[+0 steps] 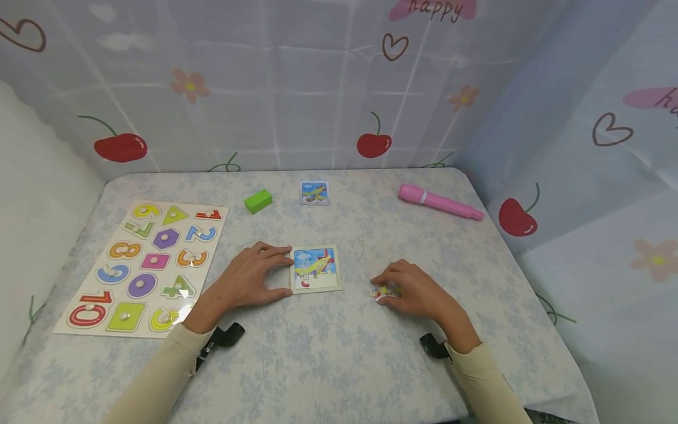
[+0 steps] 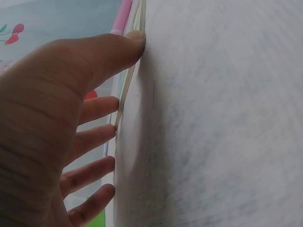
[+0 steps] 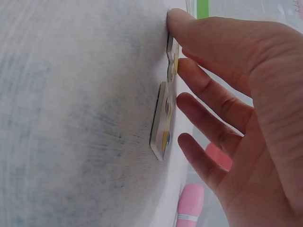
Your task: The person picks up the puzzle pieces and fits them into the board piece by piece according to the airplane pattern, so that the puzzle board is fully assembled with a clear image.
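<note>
A small jigsaw board (image 1: pixel 324 284) with a yellow airplane picture lies in front of me, its lower strip mostly bare. My left hand (image 1: pixel 253 274) rests against the board's left side, thumb at the lower corner and forefinger at the upper one. Its fingers are spread in the left wrist view. To the board's right, my right hand (image 1: pixel 415 288) has its thumb and forefinger about small jigsaw pieces (image 1: pixel 380 292) low over the table. In the right wrist view one piece (image 3: pixel 172 49) is at the thumb tip, and another piece (image 3: pixel 161 125) lies below the other fingers.
A number and shape puzzle board (image 1: pixel 177 253) lies at the left. Behind the jigsaw are a green block (image 1: pixel 258 201) and a small airplane picture card (image 1: pixel 315 193). A pink pen-shaped tube (image 1: pixel 439 201) lies at the back right. Curtains border the table.
</note>
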`<state>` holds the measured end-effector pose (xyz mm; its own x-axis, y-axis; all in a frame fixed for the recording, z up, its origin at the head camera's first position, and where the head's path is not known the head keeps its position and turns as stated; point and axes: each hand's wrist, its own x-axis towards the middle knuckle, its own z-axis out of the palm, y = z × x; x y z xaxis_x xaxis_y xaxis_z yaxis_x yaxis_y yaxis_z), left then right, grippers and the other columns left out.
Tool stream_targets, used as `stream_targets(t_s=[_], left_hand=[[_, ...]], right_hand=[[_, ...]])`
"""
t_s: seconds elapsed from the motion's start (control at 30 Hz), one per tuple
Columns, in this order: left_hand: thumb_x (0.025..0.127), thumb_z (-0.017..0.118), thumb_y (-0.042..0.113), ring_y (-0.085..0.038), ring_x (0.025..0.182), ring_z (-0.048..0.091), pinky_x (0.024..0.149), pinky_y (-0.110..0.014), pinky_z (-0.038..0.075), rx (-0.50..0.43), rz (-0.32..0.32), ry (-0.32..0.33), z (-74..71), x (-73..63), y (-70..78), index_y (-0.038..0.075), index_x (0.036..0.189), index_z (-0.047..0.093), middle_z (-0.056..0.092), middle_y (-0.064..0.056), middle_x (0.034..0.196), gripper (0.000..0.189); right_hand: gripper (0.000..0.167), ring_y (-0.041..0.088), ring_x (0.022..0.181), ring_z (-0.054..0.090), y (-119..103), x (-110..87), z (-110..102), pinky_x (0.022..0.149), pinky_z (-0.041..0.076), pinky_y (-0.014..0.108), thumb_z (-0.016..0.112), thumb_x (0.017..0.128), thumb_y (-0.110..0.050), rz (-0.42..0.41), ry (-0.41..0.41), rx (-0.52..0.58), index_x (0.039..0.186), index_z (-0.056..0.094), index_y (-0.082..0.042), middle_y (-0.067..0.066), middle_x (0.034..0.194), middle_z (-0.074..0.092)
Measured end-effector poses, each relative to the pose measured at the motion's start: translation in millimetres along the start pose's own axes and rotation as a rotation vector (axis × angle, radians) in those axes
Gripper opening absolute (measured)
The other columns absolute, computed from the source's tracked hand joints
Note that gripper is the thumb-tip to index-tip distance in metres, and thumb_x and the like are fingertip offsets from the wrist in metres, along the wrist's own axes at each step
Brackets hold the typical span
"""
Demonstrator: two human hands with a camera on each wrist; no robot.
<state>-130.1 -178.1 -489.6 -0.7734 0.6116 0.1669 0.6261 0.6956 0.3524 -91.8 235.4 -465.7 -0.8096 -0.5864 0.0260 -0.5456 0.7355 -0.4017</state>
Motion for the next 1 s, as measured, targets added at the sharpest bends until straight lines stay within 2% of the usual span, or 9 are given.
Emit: stream_targets(t_s=[0.37, 0.5, 0.7, 1.0], left_hand=[[0.085, 0.087, 0.058, -0.027, 0.130, 0.057, 0.097, -0.053, 0.051, 0.004, 0.000, -0.006, -0.5, 0.0, -0.4, 0.020, 0.138, 0.075, 0.058, -0.002, 0.159, 0.066], [0.085, 0.087, 0.058, -0.027, 0.131, 0.056, 0.098, -0.053, 0.051, 0.003, -0.002, -0.006, 0.1, 0.0, -1.1, 0.021, 0.139, 0.074, 0.057, -0.002, 0.160, 0.066], [0.085, 0.087, 0.057, -0.027, 0.131, 0.056, 0.099, -0.053, 0.051, -0.001, -0.006, -0.006, -0.2, -0.1, -0.6, 0.021, 0.139, 0.074, 0.057, -0.002, 0.160, 0.066], [0.084, 0.088, 0.057, -0.026, 0.129, 0.057, 0.097, -0.052, 0.051, -0.006, 0.004, 0.007, -0.2, 0.7, -1.1, 0.020, 0.137, 0.075, 0.059, -0.002, 0.159, 0.066]], right_hand=[[0.036, 0.014, 0.099, 0.063, -3, 3.5, -1, 0.085, 0.054, 0.038, 0.090, 0.091, -0.025, -0.044, 0.017, -0.007, 0.124, 0.081, -0.015, -0.005, 0.110, 0.073], [0.033, 0.015, 0.101, 0.064, -8, 9.4, -2, 0.088, 0.054, 0.039, 0.089, 0.092, -0.027, -0.042, 0.015, -0.021, 0.121, 0.081, -0.016, -0.005, 0.109, 0.073], [0.027, 0.015, 0.102, 0.065, -15, 20.5, -2, 0.090, 0.055, 0.040, 0.089, 0.091, -0.027, -0.080, 0.023, -0.023, 0.115, 0.082, -0.017, -0.005, 0.108, 0.072], [0.027, 0.016, 0.103, 0.063, -26, 38.2, -1, 0.090, 0.053, 0.040, 0.089, 0.092, -0.029, -0.151, 0.021, -0.057, 0.116, 0.082, -0.021, -0.006, 0.109, 0.071]])
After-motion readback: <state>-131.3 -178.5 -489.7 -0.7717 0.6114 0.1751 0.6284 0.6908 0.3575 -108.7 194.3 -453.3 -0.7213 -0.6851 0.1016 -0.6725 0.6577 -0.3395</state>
